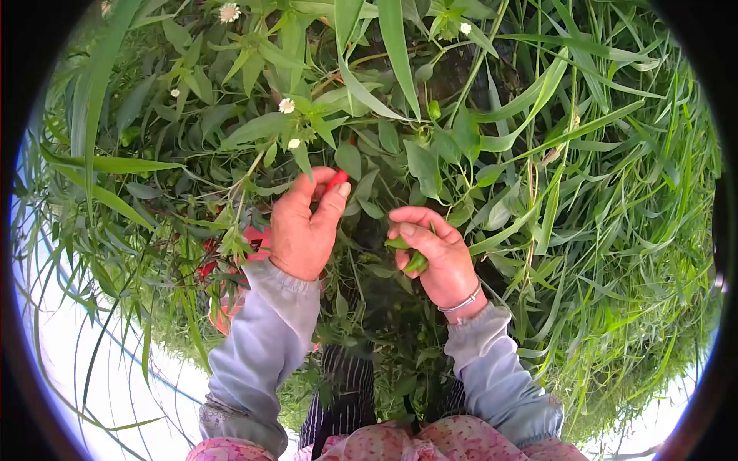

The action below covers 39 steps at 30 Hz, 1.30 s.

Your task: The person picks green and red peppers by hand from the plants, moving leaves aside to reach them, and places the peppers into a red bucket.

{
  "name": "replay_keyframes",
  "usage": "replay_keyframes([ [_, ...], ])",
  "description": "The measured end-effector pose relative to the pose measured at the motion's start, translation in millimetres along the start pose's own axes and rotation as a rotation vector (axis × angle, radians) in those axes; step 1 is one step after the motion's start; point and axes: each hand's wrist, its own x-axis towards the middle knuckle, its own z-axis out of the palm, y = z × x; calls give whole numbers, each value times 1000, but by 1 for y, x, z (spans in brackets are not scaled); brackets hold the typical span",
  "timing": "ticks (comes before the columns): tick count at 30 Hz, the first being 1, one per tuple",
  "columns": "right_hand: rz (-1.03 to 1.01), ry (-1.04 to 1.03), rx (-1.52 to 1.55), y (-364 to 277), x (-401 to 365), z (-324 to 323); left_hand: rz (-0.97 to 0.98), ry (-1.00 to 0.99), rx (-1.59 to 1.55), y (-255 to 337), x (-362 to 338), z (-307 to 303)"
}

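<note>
Container first: a red tub sat mid-left of the frame, mostly covered by the left sleeve and leaves. Only two patches of it showed, one above the cuff and one below. Contents couldn't be made out; a few red bits showed just left of it, unclear whether inside or on the plant.

Left hand, centre-left: grip pinched on a red chili between thumb and fingers. Only the chili's tip showed above the thumb, still up among the leaves of the chili plant.

Right hand, centre: grip curled around green chilies, ends poking out on the left of the palm. Count couldn't be told, fingers hid most of them. A bracelet sat on that wrist.

Hands were near each other, not touching.

Long grass filled the right side, with small white flowers in the upper left. At bottom centre, striped cloth and floral cloth were cut off by the frame edge. The lens corners were black, and the lower left and lower right were blown out white.
</note>
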Motion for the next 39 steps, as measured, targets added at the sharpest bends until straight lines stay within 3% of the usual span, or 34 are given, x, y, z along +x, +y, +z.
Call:
replay_keyframes([
  [3, 17, -25, -46, 4, -2, 2, 47, -73, 174, 19, -27, 2],
  [4, 19, -55, -46, 5, -1, 2, 304, -25, 371, 25, -34, 6],
  [5, 21, -83, -44, 6, 0, 3, 431, -44, 412, 28, -37, 11],
  [10, -17, -108, 246, 9, 2, 2, 492, -216, 466, 43, -36, 10],
  [13, -13, -155, 262, 11, 4, -5, 458, -318, 411, 41, -27, 4],
  [19, -84, -104, 166, -1, -2, 1, 458, -231, 399, 39, -26, 12],
  [20, -171, -80, 95, 2, 0, -1, 466, -177, 374, 42, -28, 14],
  [23, -257, -181, 251, -3, -3, -13, 531, -38, 289, 61, -37, 8],
  [25, -281, -435, 558, -2, -5, -25, 496, 22, 264, 62, -43, 7],
  [28, -283, -421, 267, -6, -6, -23, 457, 21, 219, 64, -43, 20],
  [29, -252, -299, 201, -2, -10, -17, 528, -45, 230, 68, -42, 24],
  [31, -272, -249, 131, 4, -9, -16, 545, -113, 325, 67, -44, 28],
  [32, -286, -191, 95, 6, -6, -17, 603, -93, 334, 66, -43, 23],
  [35, -198, -268, 340, 0, -4, -22, 808, -15, 414, 84, -19, -20],
  [36, -214, -268, 361, -1, -4, -20, 880, 93, 502, 92, 0, -33],
  [37, -219, -286, 370, -1, -3, -19, 775, 212, 546, 92, 20, -41],
  [39, -223, -328, 394, 0, -2, -17, 464, 222, 296, 67, 54, -41],
])
